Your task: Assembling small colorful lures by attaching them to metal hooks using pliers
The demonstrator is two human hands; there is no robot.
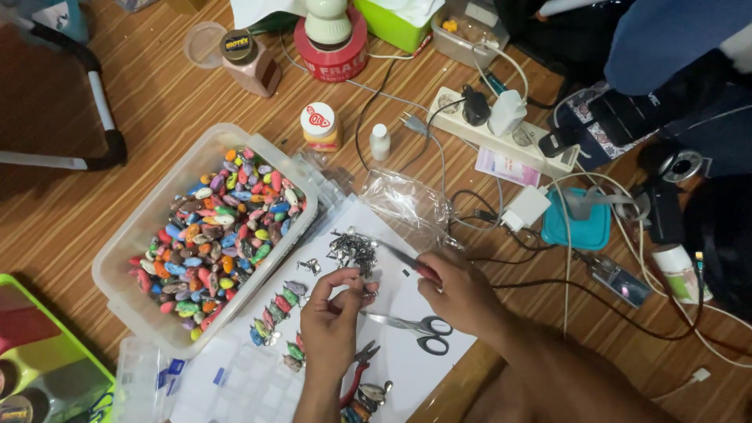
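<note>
Left hand pinches a small metal piece between fingertips, too small to identify. Right hand grips red-handled pliers, their tips reaching to ten o'clock into a heap of metal hooks on white paper. Scissors lie between both hands. A clear tub of painted lures sits at ten o'clock.
</note>
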